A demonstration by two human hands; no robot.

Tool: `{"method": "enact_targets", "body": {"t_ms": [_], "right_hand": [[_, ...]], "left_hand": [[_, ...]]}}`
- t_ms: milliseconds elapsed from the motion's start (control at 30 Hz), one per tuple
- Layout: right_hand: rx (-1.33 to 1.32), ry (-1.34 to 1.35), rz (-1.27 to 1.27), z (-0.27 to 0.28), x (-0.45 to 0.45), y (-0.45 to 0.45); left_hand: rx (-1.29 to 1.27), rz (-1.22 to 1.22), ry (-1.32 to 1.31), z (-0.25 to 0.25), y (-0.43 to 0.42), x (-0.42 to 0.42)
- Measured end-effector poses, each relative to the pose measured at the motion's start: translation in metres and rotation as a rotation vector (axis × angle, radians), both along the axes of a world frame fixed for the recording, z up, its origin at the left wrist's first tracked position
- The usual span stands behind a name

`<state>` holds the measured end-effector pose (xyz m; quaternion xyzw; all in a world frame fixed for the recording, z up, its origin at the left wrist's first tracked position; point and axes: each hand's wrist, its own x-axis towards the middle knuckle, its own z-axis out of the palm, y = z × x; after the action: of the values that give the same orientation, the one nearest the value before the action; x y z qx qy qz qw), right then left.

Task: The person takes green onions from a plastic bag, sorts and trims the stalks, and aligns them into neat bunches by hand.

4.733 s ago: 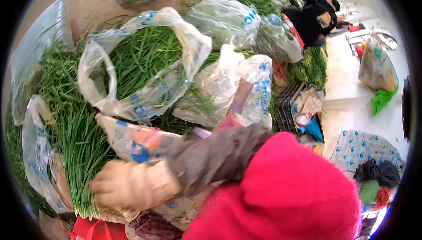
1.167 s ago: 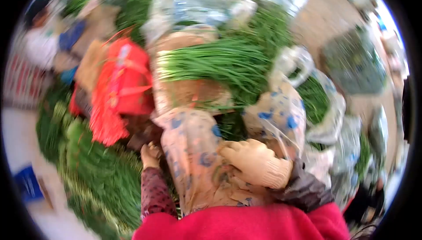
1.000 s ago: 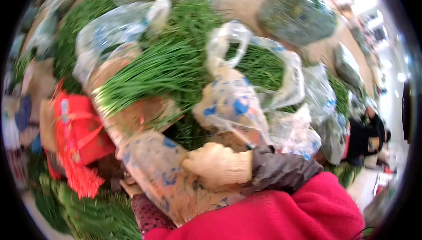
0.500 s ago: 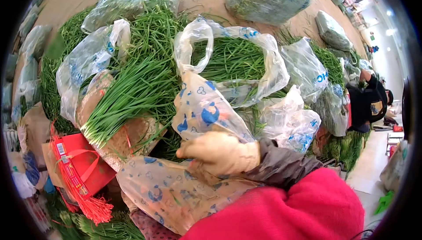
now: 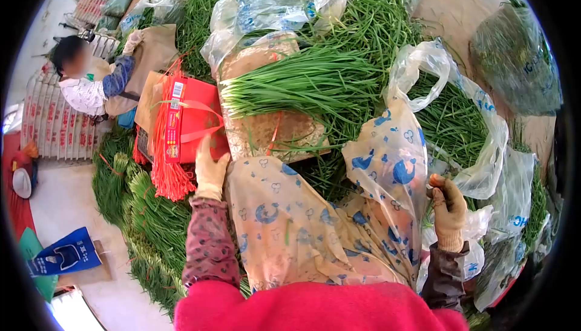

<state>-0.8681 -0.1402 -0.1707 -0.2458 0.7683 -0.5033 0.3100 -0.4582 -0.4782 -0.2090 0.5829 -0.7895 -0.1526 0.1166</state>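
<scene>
One red bag [image 5: 209, 98] lies left of the board, beneath the fingertips of our left hand [image 5: 210, 170]. That forearm reaches nearly straight forward, glove palm-down, the fingers extended and the thumb spread out to the right; they grip nothing that we can see, and we cannot tell whether they touch the bag. Its bundle of red cords [image 5: 169, 176] runs lengthwise toward us, loose ends nearest our sleeve. Our right hand [image 5: 448, 213] points forward and slightly left, fingers partly curled beside the patterned plastic sheet [image 5: 396, 167]; a small orange spot shows at the tips, but we cannot tell whether anything is held. The bunch of green stalks [image 5: 302, 82] lies across the board [image 5: 260, 134], its long axis left to right, pale ends left. Beyond our left side, a person [image 5: 85, 89] sits bent over brown material [image 5: 156, 52].
</scene>
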Motion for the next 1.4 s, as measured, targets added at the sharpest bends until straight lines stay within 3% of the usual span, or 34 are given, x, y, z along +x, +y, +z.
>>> {"method": "enact_targets", "body": {"t_ms": [100, 167, 267, 500, 633, 700, 733, 767, 800, 833, 900, 967, 1033, 1167, 1233, 1300, 1367, 1400], "right_hand": [[-0.017, 0.05, 0.042, -0.003, 0.001, -0.017], [0.016, 0.052, 0.129, -0.006, 0.006, -0.028], [0.041, 0.099, 0.115, -0.009, 0.01, -0.032], [0.228, 0.005, 0.143, -0.025, -0.008, -0.019], [0.194, -0.053, 0.08, -0.061, -0.013, -0.013], [0.358, 0.071, 0.157, -0.031, -0.015, -0.023], [0.268, 0.062, 0.119, -0.06, -0.017, -0.015], [0.369, 0.183, 0.148, -0.04, -0.019, -0.03], [0.21, 0.163, 0.137, -0.069, -0.019, -0.053], [0.191, -0.069, 0.003, -0.075, -0.027, -0.05], [0.13, -0.144, -0.108, -0.105, -0.058, -0.031], [0.261, -0.34, -0.22, -0.112, -0.109, -0.008], [-0.007, -0.615, -0.621, -0.143, -0.143, -0.002], [-0.151, -0.427, -0.829, -0.161, -0.229, 0.032], [0.004, -0.123, -0.614, -0.164, -0.259, 0.038], [0.319, 0.305, -0.158, -0.179, -0.287, 0.037], [0.641, 0.583, 0.22, -0.143, -0.283, 0.004], [0.679, 0.686, 0.329, -0.154, -0.297, 0.0]], "left_hand": [[-0.083, -0.206, -0.443, 0.044, -0.033, -0.085], [-0.164, -0.361, -0.585, 0.021, -0.066, -0.113], [-0.005, -0.44, -0.799, 0.0, -0.103, -0.148], [0.172, -0.363, -0.774, -0.063, -0.115, -0.154], [0.052, -0.442, -0.573, -0.087, -0.131, -0.153], [0.052, -0.484, -0.539, -0.091, -0.133, -0.156], [0.051, -0.482, -0.525, -0.091, -0.134, -0.156], [0.047, -0.467, -0.525, -0.091, -0.135, -0.156], [0.04, -0.427, -0.537, -0.084, -0.136, -0.151], [0.034, -0.365, -0.562, -0.073, -0.136, -0.144], [0.034, -0.297, -0.612, -0.067, -0.131, -0.14], [0.055, -0.275, -0.619, -0.074, -0.133, -0.144], [0.035, -0.291, -0.626, -0.092, -0.142, -0.141], [0.082, -0.271, -0.625, -0.09, -0.142, -0.144], [0.046, -0.26, -0.642, -0.082, -0.133, -0.152], [0.06, -0.25, -0.535, -0.079, -0.125, -0.157], [0.029, -0.243, -0.503, -0.084, -0.124, -0.155], [-0.008, -0.241, -0.505, -0.087, -0.126, -0.15]]}}
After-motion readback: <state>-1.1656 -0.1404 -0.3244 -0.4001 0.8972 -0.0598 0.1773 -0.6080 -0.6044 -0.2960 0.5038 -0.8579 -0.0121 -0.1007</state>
